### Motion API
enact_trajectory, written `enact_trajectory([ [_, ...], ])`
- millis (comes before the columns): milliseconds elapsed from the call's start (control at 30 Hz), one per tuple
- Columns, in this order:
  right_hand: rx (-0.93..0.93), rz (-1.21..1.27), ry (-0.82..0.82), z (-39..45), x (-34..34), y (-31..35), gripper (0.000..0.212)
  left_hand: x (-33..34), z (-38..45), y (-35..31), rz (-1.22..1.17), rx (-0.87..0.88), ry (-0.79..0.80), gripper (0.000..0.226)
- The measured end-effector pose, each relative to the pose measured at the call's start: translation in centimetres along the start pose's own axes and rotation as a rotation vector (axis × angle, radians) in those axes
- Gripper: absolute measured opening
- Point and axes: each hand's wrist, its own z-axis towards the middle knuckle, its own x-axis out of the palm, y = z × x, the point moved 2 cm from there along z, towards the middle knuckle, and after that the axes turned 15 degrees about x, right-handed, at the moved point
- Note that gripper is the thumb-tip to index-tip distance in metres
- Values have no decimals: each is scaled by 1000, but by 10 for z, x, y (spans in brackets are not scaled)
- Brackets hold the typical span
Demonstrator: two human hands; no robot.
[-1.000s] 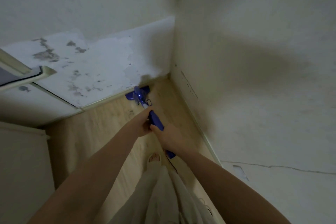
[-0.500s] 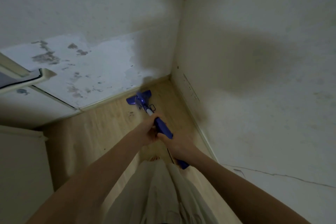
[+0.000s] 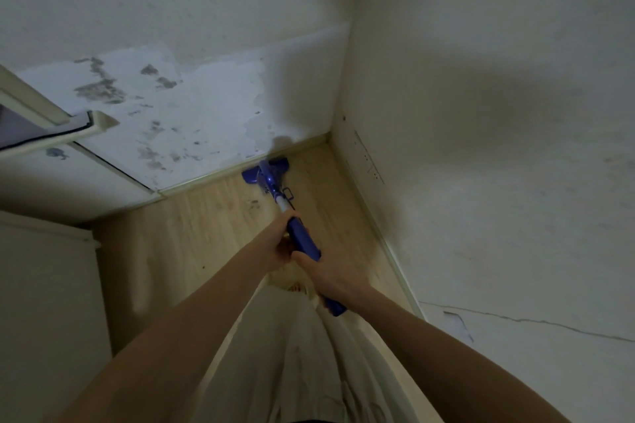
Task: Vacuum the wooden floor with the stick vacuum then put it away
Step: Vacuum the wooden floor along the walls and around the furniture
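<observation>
Vacuuming is in progress, and we judge the task to be somewhere in its middle part. We hold the stick vacuum (image 3: 302, 244) with both hands, and its purple floor head (image 3: 266, 171) lies flat on the wooden floor (image 3: 206, 227), close against the baseboard (image 3: 240, 166) of the stained wall (image 3: 178, 113) and near the corner of the room. A few dark specks show on the floor just beside the head, so this strip looks not finished. How much of the floor behind us is already cleaned, we cannot tell, because only this narrow corner is in view. Putting the vacuum away is not yet begun; no storage place shows here.

Our left hand (image 3: 283, 240) is curled around the upper end of the purple body, just below the white part of the tube (image 3: 282, 204). Our right hand (image 3: 333, 275) grips the handle lower down and nearer to our body, with the back of the hand turned up; the fingers are hidden under it, but the end of the handle comes out below the wrist. The two hands almost touch each other. Both arms are stretched forward and down, nearly straight, and the stick slopes away from us toward the corner. One bare foot (image 3: 297, 287) shows under the hands, above the light trousers (image 3: 292, 354).
</observation>
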Motion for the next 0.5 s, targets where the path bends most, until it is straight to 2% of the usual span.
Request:
enact_trajectory([
  [267, -35, -41, 30, -37, 2, -39, 37, -11, -42, 35, 12, -2, 24, 20],
  [500, -2, 65, 119, -72, 18, -94, 29, -23, -78, 83, 82, -50, 113, 18],
])
